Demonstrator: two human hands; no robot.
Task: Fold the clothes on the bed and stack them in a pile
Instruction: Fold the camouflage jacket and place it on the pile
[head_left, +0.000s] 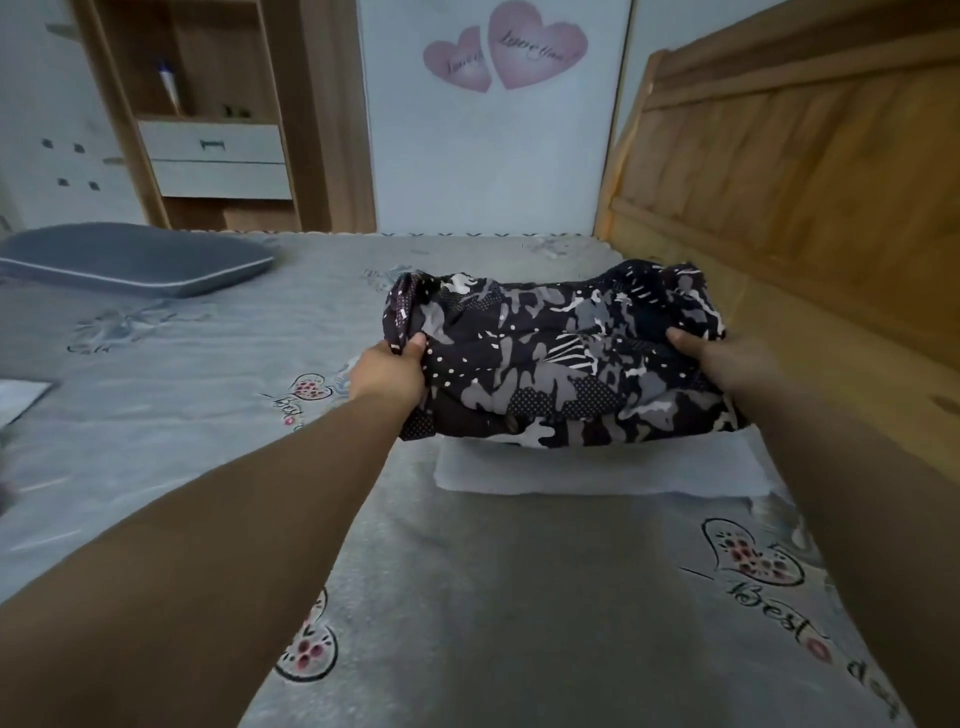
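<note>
From the head camera, looking down along both outstretched arms, the person held a folded dark camouflage-print garment (561, 364) by its two ends, over a folded white garment (597, 473) that lay on the grey bedspread (467, 597) close to the wooden headboard (779, 171). The left hand (389, 374) pinched the left edge, thumb on top and fingers tucked under the cloth; the right hand (727, 358) gripped the right edge the same way, only its thumb showing. To my eye the thing to do was lower it level and square over the white piece, letting both ends go together so the fold held. The bundle looked thick and soft, navy with grey patches and white dots, its far edge bunched. A grey pillow (135, 260) lay well apart to the left.
</note>
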